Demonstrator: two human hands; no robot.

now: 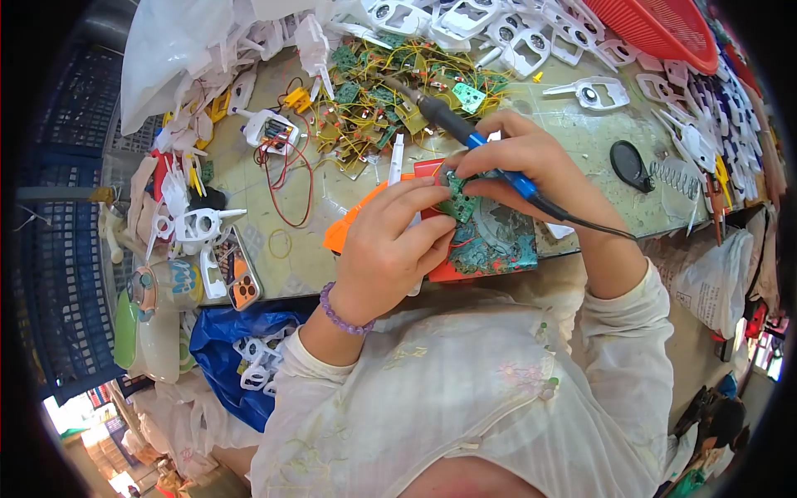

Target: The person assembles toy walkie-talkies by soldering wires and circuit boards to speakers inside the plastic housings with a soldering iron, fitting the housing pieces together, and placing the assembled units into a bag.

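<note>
My left hand, a purple bead bracelet at its wrist, pinches a small green circuit board in its fingertips. My right hand has a soldering iron with a blue and black handle lying across it, tip pointing up and left. The fingertips of that hand also meet the board's upper edge; what they pinch there is partly hidden. Beneath both hands is a red tray-like piece with a worn, blue-grey surface. An orange piece shows beside my left hand.
Beyond the hands lies a heap of green circuit boards with yellow wires. White plastic housings pile up along the back, near a red basket. A phone, a wired white unit, a black round lid and a coil spring lie around.
</note>
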